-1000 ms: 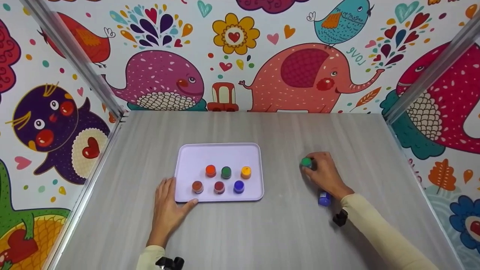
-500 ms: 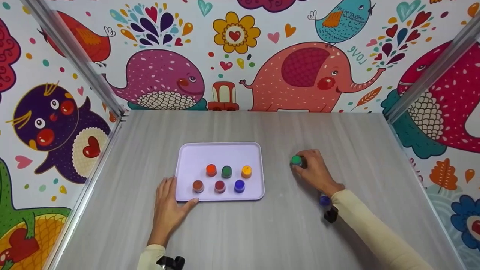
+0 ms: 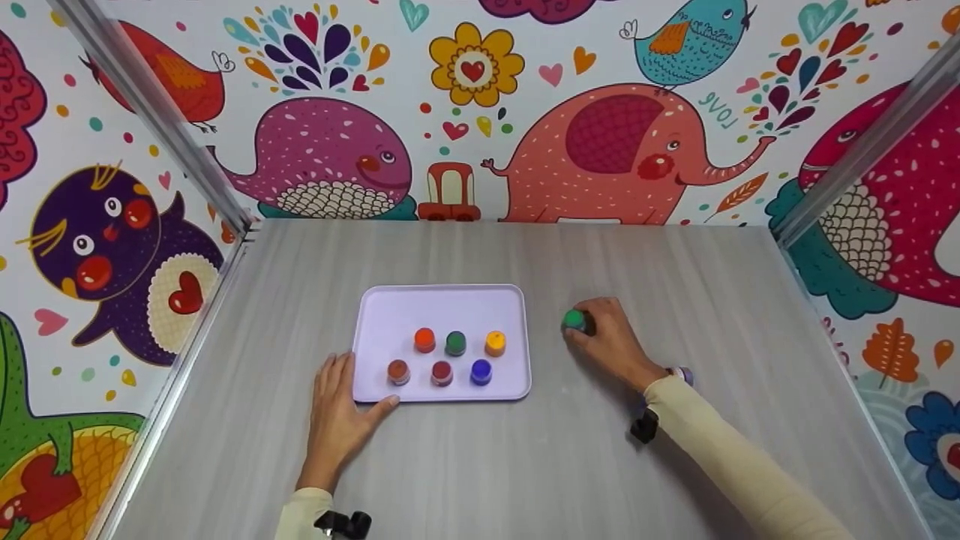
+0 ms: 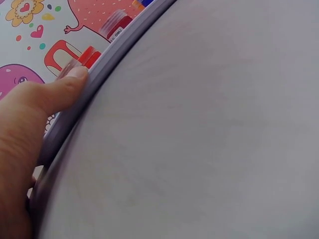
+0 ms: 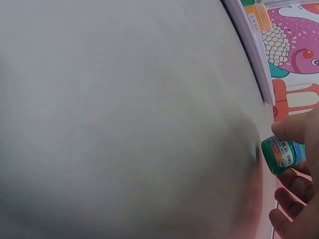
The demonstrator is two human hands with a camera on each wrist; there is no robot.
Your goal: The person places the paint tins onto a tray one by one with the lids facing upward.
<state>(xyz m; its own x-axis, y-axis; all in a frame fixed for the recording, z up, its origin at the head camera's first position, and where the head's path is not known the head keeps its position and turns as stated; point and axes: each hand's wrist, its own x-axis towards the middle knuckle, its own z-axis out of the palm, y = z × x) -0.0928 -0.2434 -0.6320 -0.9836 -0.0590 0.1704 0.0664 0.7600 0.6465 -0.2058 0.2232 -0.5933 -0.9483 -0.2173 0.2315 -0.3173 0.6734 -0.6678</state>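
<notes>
A pale lilac tray (image 3: pixel 442 304) lies on the table, bearing several small paint jars. They include an orange-red jar (image 3: pixel 424 340), a dark green jar (image 3: pixel 455 343), a yellow jar (image 3: pixel 495 343) and a blue jar (image 3: pixel 481 372). My left hand (image 3: pixel 341 424) rests at the tray's near left corner, fingers straight along its side and thumb (image 4: pixel 70 89) on the front rim. Right of the tray, my right hand (image 3: pixel 611 341) grips a green paint jar (image 5: pixel 281 154) between thumb and fingers, its green cap showing from above. Beyond the right wrist, another jar (image 3: pixel 682 374) is mostly hidden by the sleeve.
Grey wood-grain table (image 3: pixel 487 465) surrounds the tray. Printed panels with cartoon animals stand at the back and sides, with metal posts (image 3: pixel 187 150) at the rear corners. A brown jar (image 3: pixel 398 372) and a dark red jar (image 3: pixel 442 373) fill out the tray's front row.
My right hand has moved left toward the tray with the green paint jar in its grip. Its sleeve now covers most of the loose blue jar. The left hand stays at the tray corner.
</notes>
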